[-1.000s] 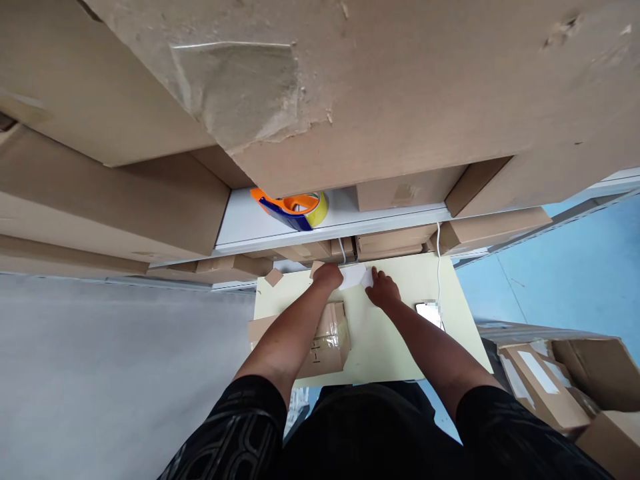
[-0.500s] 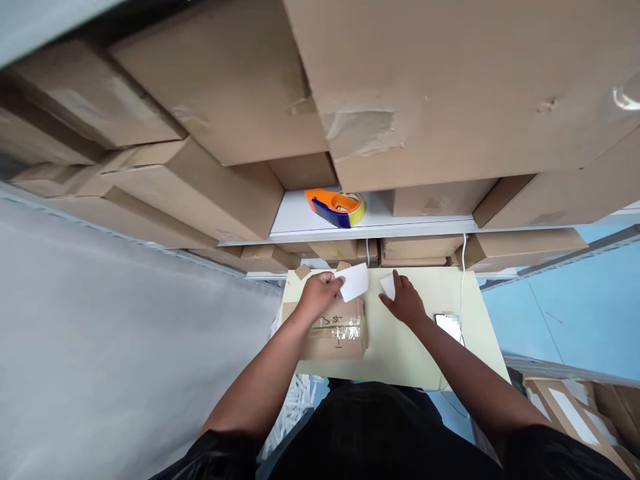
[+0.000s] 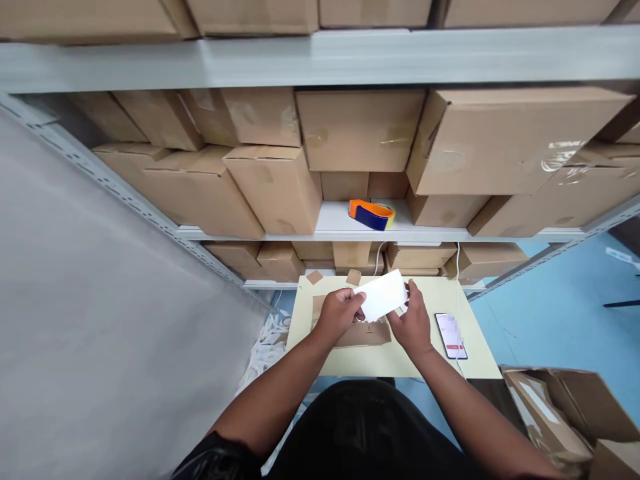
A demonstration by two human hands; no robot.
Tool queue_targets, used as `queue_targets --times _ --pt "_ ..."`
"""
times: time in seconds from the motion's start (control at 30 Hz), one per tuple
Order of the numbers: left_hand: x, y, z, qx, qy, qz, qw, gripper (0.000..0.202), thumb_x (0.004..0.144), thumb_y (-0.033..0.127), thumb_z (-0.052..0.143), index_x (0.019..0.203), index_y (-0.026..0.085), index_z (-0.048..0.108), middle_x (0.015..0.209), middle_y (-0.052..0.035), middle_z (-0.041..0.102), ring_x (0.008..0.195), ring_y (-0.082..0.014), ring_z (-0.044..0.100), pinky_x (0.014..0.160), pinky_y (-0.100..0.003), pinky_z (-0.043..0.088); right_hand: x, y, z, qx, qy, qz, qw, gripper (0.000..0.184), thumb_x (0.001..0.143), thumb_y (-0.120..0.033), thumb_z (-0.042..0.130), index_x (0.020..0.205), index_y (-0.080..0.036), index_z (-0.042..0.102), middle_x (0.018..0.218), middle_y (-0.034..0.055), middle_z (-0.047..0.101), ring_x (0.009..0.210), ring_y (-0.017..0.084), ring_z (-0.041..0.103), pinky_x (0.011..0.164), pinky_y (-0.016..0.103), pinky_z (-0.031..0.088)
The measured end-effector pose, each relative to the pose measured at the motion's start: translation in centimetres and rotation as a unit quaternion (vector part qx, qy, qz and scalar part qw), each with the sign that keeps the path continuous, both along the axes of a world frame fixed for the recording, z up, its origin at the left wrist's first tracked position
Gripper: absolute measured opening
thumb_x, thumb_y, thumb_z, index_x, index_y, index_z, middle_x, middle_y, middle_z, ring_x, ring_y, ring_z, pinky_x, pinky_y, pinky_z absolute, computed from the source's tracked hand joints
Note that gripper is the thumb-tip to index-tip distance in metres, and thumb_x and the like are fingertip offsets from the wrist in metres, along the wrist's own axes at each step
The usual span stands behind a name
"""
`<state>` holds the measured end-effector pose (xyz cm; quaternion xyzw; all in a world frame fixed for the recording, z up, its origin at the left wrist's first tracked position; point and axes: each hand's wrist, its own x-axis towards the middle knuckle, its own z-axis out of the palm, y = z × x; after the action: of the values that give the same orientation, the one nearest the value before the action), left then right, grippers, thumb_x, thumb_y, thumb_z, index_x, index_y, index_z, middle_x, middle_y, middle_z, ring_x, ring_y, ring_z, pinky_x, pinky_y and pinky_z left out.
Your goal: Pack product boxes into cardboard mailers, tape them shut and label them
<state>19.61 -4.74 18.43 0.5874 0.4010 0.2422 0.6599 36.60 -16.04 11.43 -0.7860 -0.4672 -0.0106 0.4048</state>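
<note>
My left hand (image 3: 343,313) pinches the left end of a blank white paper slip (image 3: 384,295), thumb on top. The slip is held tilted above a taped cardboard box (image 3: 363,335) on the table, hiding part of it. My right hand (image 3: 413,320) is at the slip's right end, fingers curled around a second small white piece of paper (image 3: 402,309) that shows just below the slip's edge. Most of this second piece is hidden by the slip and my fingers.
A phone (image 3: 451,337) lies on the pale yellow table (image 3: 400,360), crossed by a white cable (image 3: 457,280). Cardboard scraps (image 3: 354,277) lie at the table's back edge. An orange and blue tape dispenser (image 3: 373,215) sits on the shelf among cardboard boxes (image 3: 360,130). Open cartons (image 3: 570,413) stand at lower right.
My hands have come together, the right hand reaching the slip's right end. The slip has moved rightward over the box. The camera view has shifted, showing more of the shelving.
</note>
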Motion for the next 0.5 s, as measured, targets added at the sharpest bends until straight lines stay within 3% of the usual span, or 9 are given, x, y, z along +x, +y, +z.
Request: queue_targets --times 0.07,0.17,0.23,0.3,0.33,0.4,0.5 --pt "-2.3 0.1 0.3 -0.002 -0.01 -0.002 1.0 0.046 0.081 0.058 0.071 0.063 0.019 0.054 0.056 -0.0012 0.065 0.052 -0.0136 0.061 0.053 -0.023 0.046 -1.5 -0.4 0.1 0.023 -0.059 0.01 0.998 0.08 0.091 -0.041 0.057 0.16 -0.013 0.027 0.153 0.0236 0.046 0.135 0.037 0.05 0.112 0.057 0.044" --pt "-5.0 -0.2 0.8 -0.01 -0.047 -0.043 0.998 0.049 0.079 0.063 0.073 0.068 0.018 0.059 0.06 -0.0024 0.066 0.055 -0.0149 0.063 0.055 -0.025 0.047 -4.1 -0.2 0.8 0.025 -0.068 0.081 0.994 0.057 0.092 -0.034 0.053 0.147 -0.017 0.052 0.137 0.0187 0.062 0.127 0.035 0.057 0.11 0.056 0.045" --pt "-6.4 -0.3 1.0 0.004 -0.094 -0.092 0.991 0.051 0.082 0.067 0.07 0.077 0.016 0.065 0.068 -0.005 0.07 0.063 -0.0168 0.066 0.061 -0.027 0.05 -6.1 0.2 1.7 0.018 0.011 0.128 0.992 0.037 0.092 -0.034 0.054 0.122 -0.02 0.071 0.112 0.0135 0.074 0.108 0.033 0.065 0.099 0.051 0.052" --pt "-7.7 -0.2 1.2 0.04 -0.138 -0.126 0.982 0.052 0.088 0.067 0.064 0.086 0.015 0.069 0.079 -0.0072 0.073 0.073 -0.0183 0.068 0.068 -0.028 0.051 -8.1 0.8 3.0 0.021 0.163 0.096 0.982 0.027 0.091 -0.04 0.059 0.096 -0.019 0.076 0.09 0.0102 0.075 0.087 0.03 0.068 0.084 0.045 0.056" --pt "-8.3 0.1 1.3 0.063 -0.148 -0.128 0.979 0.05 0.091 0.065 0.063 0.089 0.015 0.07 0.082 -0.0075 0.073 0.077 -0.0186 0.068 0.071 -0.029 0.051 -9.0 1.1 3.7 0.033 0.255 0.057 0.965 0.027 0.089 -0.043 0.063 0.088 -0.019 0.075 0.084 0.0092 0.074 0.08 0.028 0.068 0.077 0.042 0.056" --pt "-9.5 0.7 1.2 0.106 -0.144 -0.098 0.979 0.042 0.093 0.057 0.064 0.089 0.016 0.07 0.083 -0.0057 0.072 0.079 -0.0178 0.066 0.073 -0.028 0.05 -10.6 1.5 5.1 0.074 0.427 -0.004 0.901 0.027 0.083 -0.045 0.072 0.085 -0.018 0.072 0.08 0.0073 0.073 0.068 0.024 0.065 0.064 0.037 0.054" --pt "-10.9 1.5 0.9 0.124 -0.132 -0.064 0.981 0.031 0.089 0.047 0.071 0.086 0.016 0.069 0.082 -0.0029 0.069 0.078 -0.0165 0.062 0.074 -0.028 0.048 -12.1 1.7 7.4 0.123 0.582 0.009 0.804 0.032 0.072 -0.037 0.084 0.095 -0.018 0.071 0.086 0.0039 0.073 0.059 0.017 0.059 0.054 0.032 0.051"
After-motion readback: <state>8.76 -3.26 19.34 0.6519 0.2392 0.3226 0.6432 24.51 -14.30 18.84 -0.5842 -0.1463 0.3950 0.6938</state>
